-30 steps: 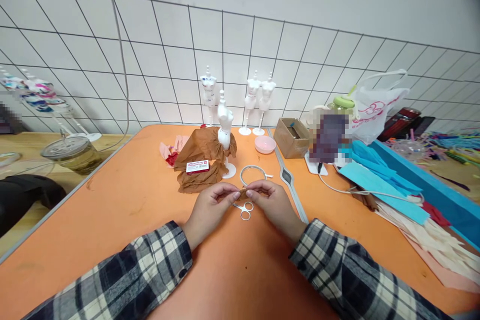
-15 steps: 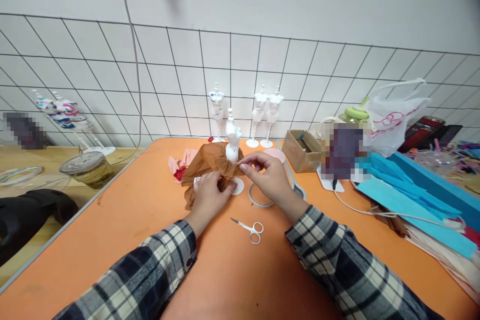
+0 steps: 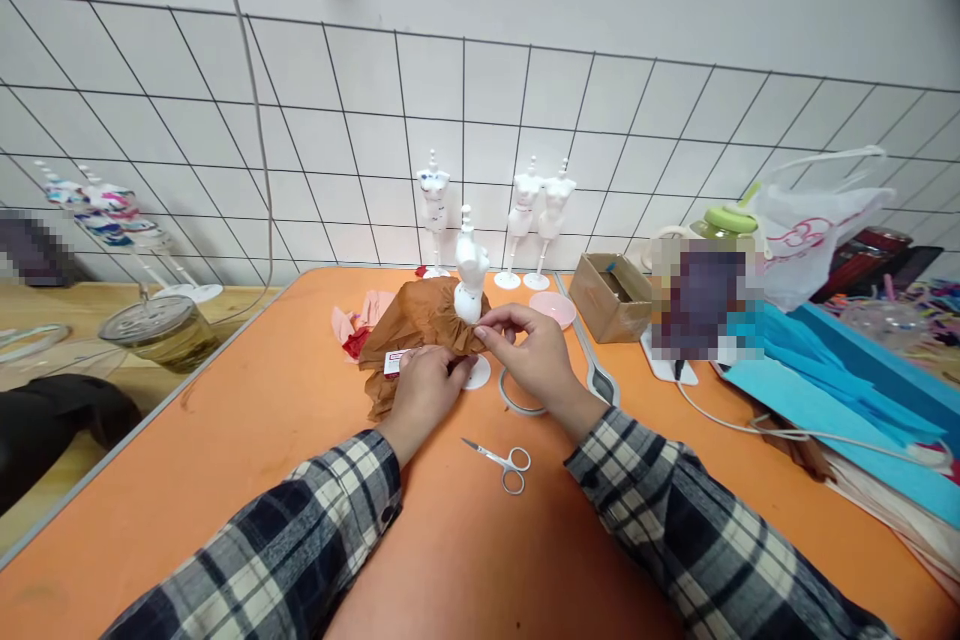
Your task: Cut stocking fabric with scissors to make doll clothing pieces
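A small white mannequin [image 3: 471, 265] stands on the orange table [image 3: 285, 420], wearing a skirt of brown crepe paper [image 3: 420, 315]. My left hand [image 3: 424, 390] rests closed against the skirt's lower folds beside the stand's round base. My right hand [image 3: 525, 350] pinches something small at the mannequin's waist; what it holds is too small to name. Small silver scissors [image 3: 504, 462] lie on the table just in front of both hands. A ring of tape [image 3: 517, 398] lies partly under my right wrist.
Three more white mannequins [image 3: 525, 210] stand by the wire grid wall. A pink dish [image 3: 553, 308], a cardboard box [image 3: 606, 295], a blue paper stack [image 3: 825, 370] and a white cable lie to the right. A glass jar [image 3: 150, 328] sits left on a wooden table.
Both hands left the scissors near the table's middle and reached forward to the dressed mannequin. Since half a second ago the right hand has dropped slightly toward the waist.
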`<state>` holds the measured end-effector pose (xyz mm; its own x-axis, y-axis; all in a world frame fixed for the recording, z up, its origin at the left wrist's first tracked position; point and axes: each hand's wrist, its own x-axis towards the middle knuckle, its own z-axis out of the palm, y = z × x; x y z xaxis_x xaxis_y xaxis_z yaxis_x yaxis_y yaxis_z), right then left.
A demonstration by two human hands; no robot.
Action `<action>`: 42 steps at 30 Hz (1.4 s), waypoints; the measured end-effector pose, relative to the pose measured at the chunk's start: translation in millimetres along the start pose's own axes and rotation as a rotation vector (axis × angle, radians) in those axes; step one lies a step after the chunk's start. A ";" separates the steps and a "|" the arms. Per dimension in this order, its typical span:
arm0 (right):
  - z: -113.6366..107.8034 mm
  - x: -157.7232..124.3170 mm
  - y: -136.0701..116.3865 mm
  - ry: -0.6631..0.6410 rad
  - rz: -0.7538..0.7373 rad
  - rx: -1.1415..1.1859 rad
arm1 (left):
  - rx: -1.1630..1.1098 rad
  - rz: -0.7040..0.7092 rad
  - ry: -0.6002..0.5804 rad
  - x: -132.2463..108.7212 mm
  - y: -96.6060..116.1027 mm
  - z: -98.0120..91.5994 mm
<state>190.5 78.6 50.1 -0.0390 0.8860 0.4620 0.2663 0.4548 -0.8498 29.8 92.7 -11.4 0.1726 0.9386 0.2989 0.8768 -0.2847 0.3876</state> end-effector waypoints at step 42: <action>1.0 -9.5 10.0 0.044 -0.182 -0.090 | 0.113 0.133 -0.045 -13.8 16.7 -11.1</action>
<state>192.6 74.9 37.0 -0.0530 0.7841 0.6183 0.3440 0.5956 -0.7259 37.1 72.8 0.6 0.3085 0.9024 0.3008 0.8890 -0.3860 0.2463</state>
